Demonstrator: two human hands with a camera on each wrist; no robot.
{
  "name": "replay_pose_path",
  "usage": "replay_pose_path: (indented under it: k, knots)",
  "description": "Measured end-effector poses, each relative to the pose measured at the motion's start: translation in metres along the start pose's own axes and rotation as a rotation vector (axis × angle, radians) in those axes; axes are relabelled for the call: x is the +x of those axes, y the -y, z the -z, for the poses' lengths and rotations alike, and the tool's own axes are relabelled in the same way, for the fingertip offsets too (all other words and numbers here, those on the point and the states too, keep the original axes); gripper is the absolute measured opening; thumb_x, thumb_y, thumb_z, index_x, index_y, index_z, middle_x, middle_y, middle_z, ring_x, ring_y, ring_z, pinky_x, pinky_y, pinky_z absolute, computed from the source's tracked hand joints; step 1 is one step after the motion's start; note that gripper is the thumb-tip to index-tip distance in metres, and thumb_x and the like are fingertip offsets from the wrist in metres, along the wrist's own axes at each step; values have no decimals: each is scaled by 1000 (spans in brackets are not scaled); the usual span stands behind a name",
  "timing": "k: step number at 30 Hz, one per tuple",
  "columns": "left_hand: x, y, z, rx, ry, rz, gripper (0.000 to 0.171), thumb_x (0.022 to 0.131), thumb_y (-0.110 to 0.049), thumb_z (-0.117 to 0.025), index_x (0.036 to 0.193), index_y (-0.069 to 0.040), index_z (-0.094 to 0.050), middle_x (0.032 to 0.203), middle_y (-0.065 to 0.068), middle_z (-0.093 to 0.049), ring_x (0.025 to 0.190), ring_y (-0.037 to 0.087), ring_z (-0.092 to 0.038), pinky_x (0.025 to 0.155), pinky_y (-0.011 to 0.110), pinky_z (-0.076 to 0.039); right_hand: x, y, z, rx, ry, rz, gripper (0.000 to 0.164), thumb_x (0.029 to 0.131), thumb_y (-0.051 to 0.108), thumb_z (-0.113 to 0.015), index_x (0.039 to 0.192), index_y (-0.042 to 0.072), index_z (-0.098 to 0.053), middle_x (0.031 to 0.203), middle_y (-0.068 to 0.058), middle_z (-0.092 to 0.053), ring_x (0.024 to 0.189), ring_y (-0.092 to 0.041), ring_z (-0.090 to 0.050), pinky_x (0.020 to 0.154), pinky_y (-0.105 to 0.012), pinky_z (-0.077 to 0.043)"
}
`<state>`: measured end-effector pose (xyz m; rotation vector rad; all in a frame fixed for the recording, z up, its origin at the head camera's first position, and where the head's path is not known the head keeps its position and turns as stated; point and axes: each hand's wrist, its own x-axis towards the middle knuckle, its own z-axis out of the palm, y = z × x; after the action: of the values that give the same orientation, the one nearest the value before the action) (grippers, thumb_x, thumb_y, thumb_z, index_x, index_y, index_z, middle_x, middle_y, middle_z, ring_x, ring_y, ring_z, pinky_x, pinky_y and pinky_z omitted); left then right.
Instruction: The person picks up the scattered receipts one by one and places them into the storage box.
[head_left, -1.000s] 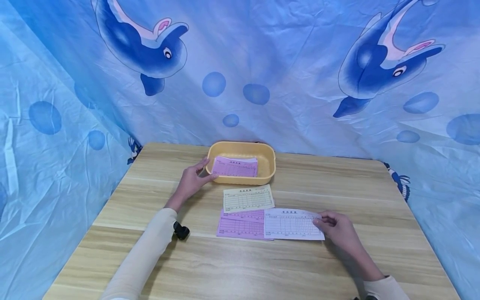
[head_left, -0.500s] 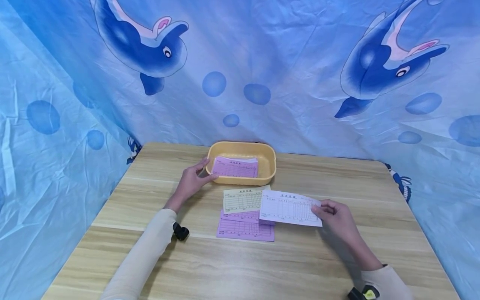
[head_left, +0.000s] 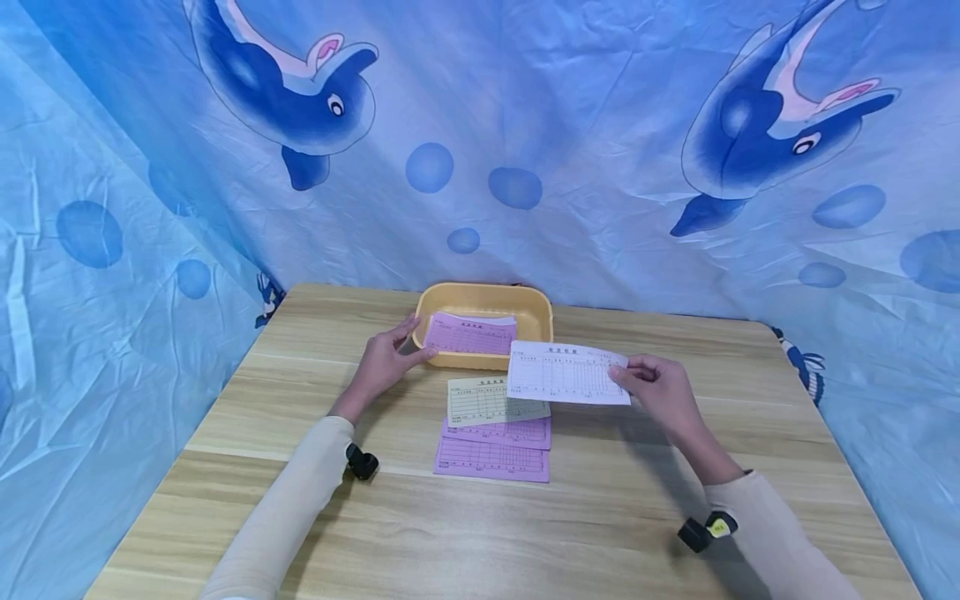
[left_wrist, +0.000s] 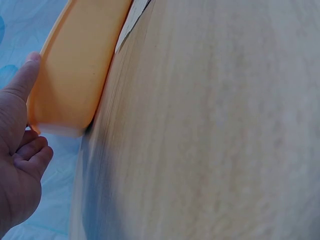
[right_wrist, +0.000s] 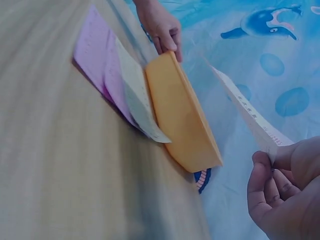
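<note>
Pinched by its right edge, a white receipt slip (head_left: 567, 373) with a printed grid hangs above the table in my right hand (head_left: 663, 392). The right wrist view shows thumb and fingertips on the slip (right_wrist: 245, 107). My left hand (head_left: 381, 364) grips the left end of a yellow-orange plastic basket (head_left: 480, 362), thumb at the front rim. In the left wrist view, the thumb lies along the basket (left_wrist: 82, 65) and the other fingers are curled near its end. Inside the basket are purple slips (head_left: 470, 335) with white edges showing beneath. The held slip covers the basket's front right corner.
In front of the basket lies a pale yellow slip (head_left: 480, 402), overlapping purple slips (head_left: 491, 461) on the wooden table (head_left: 480, 542). A blue dolphin-print curtain (head_left: 480, 125) hangs behind and at the sides. Each sleeve wears a small black wrist camera (head_left: 362, 462).
My right hand has lifted the white slip off the purple slips and carried it up and slightly left, to beside the basket's front right. The left hand stays on the basket.
</note>
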<state>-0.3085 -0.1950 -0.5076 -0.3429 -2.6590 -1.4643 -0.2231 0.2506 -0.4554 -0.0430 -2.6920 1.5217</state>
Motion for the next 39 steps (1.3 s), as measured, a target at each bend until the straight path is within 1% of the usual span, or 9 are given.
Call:
replay_pose_path:
  k: [3,7,11,16,20,23,30,36,39]
  knots:
    - [0,0,0,5,3,8,86,84,-48,-82,151,-6,-48,161,7,-39,148,29,-39,118,44,-40,12,5,-1,-4,-12,7,46,96,39,-73,119,0,-72,104,-14,-74,84,-10,-68,74,-32,-62]
    - [0,-1,0,0,5,11,84,85,-45,-83,150,-5,-48,161,8,-39,148,28,-39,119,43,-40,28,12,-6,-6,-24,22,45,95,38,-74,120,0,-72,107,-17,-74,84,-11,-68,77,-37,-63]
    - [-1,-2,0,-6,-2,13,83,84,-42,-84,150,-4,-49,160,9,-39,148,29,-39,119,43,-39,44,20,-14,18,-33,31,42,95,34,-75,120,0,-72,108,-18,-74,83,-10,-69,76,-35,-64]
    - [-1,-2,1,-13,-9,13,83,84,-41,-84,149,-4,-49,160,9,-40,148,29,-39,119,43,-39,65,30,-27,71,-54,79,37,93,28,-78,114,-2,-73,105,-20,-76,78,-7,-69,71,-31,-63]
    - [-1,-1,0,-24,-13,9,84,83,-40,-85,149,-2,-49,160,9,-40,148,28,-38,120,42,-37,79,39,-37,82,-54,113,34,92,27,-79,110,-2,-75,101,-19,-76,74,-6,-68,63,-23,-59]
    - [-1,0,-1,-24,-15,8,85,83,-40,-85,149,-2,-48,160,9,-40,148,28,-38,120,42,-37,89,44,-45,99,-48,122,33,91,26,-80,108,-2,-75,98,-19,-77,72,-6,-67,61,-20,-56]
    - [-1,-1,-1,-28,-17,15,85,83,-41,-85,149,-3,-48,160,9,-40,148,29,-38,120,43,-37,109,53,-67,120,-50,123,30,90,21,-81,107,-3,-75,99,-21,-76,69,-5,-67,64,-24,-59]
    - [-2,-1,-2,-27,-15,15,85,82,-39,-86,150,-5,-48,160,10,-40,149,31,-37,120,45,-35,120,59,-87,114,-48,110,28,89,20,-82,105,-2,-76,98,-19,-77,70,-7,-68,62,-19,-58]
    - [-2,-1,-2,-25,-14,15,85,82,-38,-86,150,-5,-48,161,10,-39,149,32,-36,120,46,-35,123,62,-96,111,-47,96,27,88,21,-83,103,-1,-76,96,-18,-77,69,-11,-68,63,-25,-60]
